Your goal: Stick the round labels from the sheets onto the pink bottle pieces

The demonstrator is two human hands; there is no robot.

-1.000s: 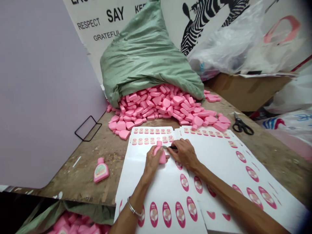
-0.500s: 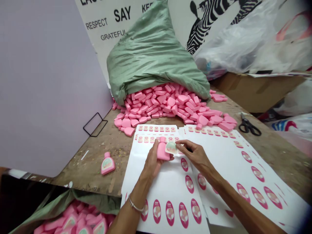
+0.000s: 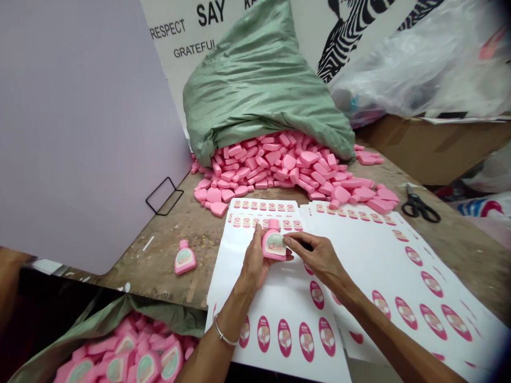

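Note:
My left hand (image 3: pixel 255 259) is closed around a small pink bottle (image 3: pixel 273 224), held upright with its front toward me. A pale green, rounded label (image 3: pixel 275 243) lies over the bottle's front. At the label's right edge, my right hand (image 3: pixel 315 256) pinches with thumb and forefinger. Beneath both hands are white sticker sheets (image 3: pixel 275 287) printed with small labels along the top and pink ovals lower down. To the left, another pink bottle (image 3: pixel 186 259) with a green label lies on the wooden table (image 3: pixel 159 255).
A green sack (image 3: pixel 263 90) spills a heap of pink bottles (image 3: pixel 275 165) at the back. Black scissors (image 3: pixel 420 206) lie at the right, a black wire stand (image 3: pixel 164 197) at the left. Below the table edge, another sack (image 3: pixel 43 343) holds labelled bottles. A cardboard box (image 3: pixel 431 151) stands back right.
The label, before held beside the bottle by my right hand, now lies on the bottle's front. My right hand has come closer to the bottle. The view has shifted slightly.

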